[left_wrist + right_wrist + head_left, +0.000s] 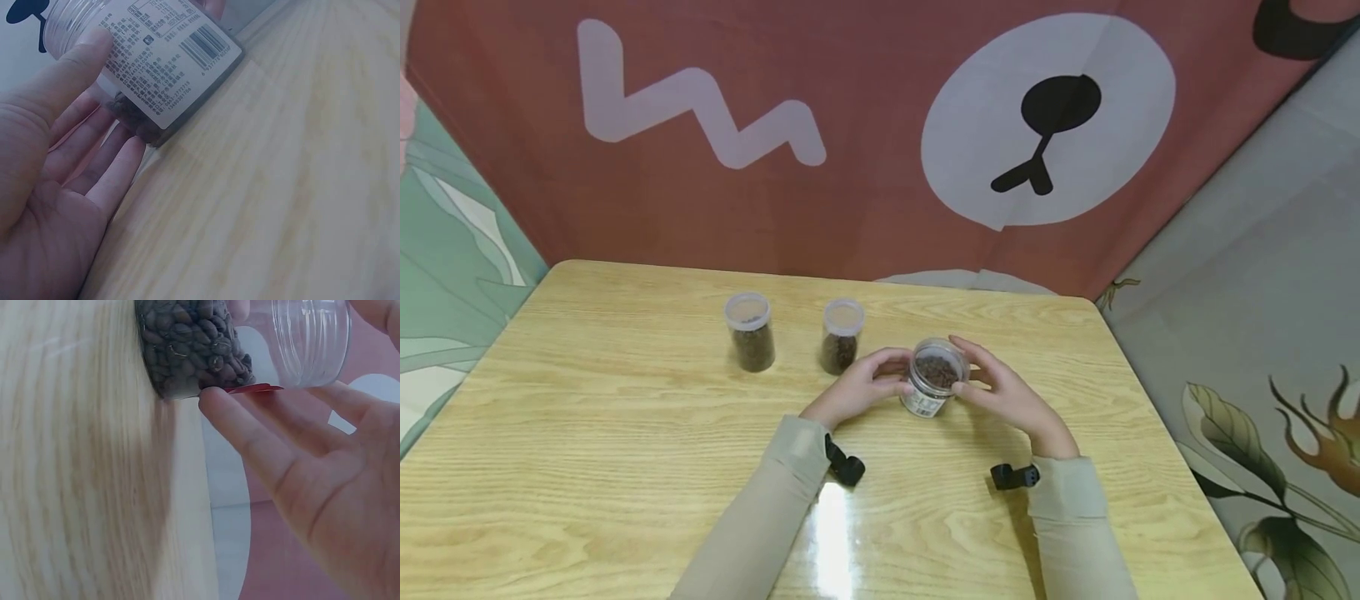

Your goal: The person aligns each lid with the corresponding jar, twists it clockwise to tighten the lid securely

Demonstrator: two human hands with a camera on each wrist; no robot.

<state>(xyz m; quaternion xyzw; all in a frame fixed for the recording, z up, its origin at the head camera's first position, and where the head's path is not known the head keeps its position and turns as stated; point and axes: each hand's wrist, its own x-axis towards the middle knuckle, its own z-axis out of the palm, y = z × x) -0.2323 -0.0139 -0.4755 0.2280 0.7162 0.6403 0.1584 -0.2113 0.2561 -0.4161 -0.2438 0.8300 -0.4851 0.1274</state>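
A clear plastic jar point(934, 375) of dark brown beans or seeds point(187, 347) stands on the table between both hands. Its white printed label with a barcode point(172, 59) faces the body. My left hand point(867, 385) holds it from the left, thumb near the threaded neck and fingers low along its side. From the right, my right hand point(1000, 387) holds the same jar, thumb at the near side of the rim and fingers around the far side. Beans show through its top; whether a clear lid covers it I cannot tell.
Two more clear jars with pale lids and dark contents stand farther back: one point(841, 337) just beyond the left hand, the other point(750, 333) more to the left. The wooden table point(625, 450) ends at a printed cloth point(865, 217) behind.
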